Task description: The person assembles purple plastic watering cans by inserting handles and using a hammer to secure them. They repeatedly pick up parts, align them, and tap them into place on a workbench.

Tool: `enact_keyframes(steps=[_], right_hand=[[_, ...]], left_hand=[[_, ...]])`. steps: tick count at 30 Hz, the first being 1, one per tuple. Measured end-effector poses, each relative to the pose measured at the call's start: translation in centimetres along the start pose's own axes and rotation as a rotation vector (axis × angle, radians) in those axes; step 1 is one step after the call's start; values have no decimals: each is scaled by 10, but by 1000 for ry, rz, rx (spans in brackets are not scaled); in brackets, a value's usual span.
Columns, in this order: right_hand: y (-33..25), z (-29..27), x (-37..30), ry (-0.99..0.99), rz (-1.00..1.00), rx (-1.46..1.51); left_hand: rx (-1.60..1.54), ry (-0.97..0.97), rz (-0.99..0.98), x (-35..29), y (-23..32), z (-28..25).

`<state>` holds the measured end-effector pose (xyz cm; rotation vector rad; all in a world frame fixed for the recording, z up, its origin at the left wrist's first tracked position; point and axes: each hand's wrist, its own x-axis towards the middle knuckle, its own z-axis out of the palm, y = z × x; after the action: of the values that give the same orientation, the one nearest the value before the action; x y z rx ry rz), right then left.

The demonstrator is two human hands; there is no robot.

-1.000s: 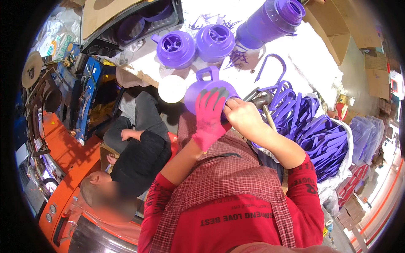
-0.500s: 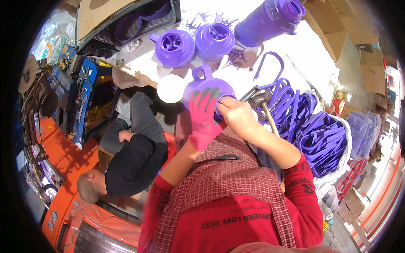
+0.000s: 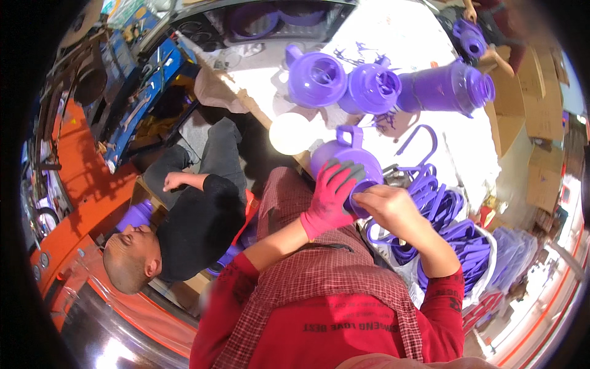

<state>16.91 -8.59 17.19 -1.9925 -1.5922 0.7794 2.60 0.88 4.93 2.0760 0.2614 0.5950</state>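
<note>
While the left grip [image 3: 337, 195] clasps a purple jug [image 3: 350, 151], I cannot tell the right grip [image 3: 393, 208]'s state. Purple handles [image 3: 458, 255] crowd alongside.

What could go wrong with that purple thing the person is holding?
The bare right hand has its fingertips at the opening of the purple vessel, so they might get scraped on the rim. The gloved left hand lies over the vessel's side; if that hold loosened, the vessel might slip. And the curved purple strips lie in a jumbled heap near the right hand, so one could perhaps snag it.
</note>
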Motion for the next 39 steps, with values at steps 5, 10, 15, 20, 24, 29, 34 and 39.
enact_keyframes(steps=[5, 10, 15, 20, 24, 29, 34, 39], right_hand=[[10, -58, 154, 284, -180, -81], [100, 46, 400, -38, 11, -650], [146, 99, 503, -511, 47, -796], [158, 97, 503, -401, 64, -801], [183, 108, 501, -319, -95, -866], [166, 79, 499, -137, -126, -899], [79, -9, 384, 0, -174, -527], [60, -84, 105, 175, 132, 590]], left_hand=[[-233, 19, 80, -28, 0, -21], [-270, -144, -77, -52, -12, -32], [-350, -65, -139, -53, -29, -30], [-265, -77, -117, -51, -36, -19], [-321, -70, -137, -51, -36, -9], [-238, -2, -8, -34, -42, 19], [-40, -38, 139, -20, -70, 63], [-99, -366, -161, -13, -51, 59]])
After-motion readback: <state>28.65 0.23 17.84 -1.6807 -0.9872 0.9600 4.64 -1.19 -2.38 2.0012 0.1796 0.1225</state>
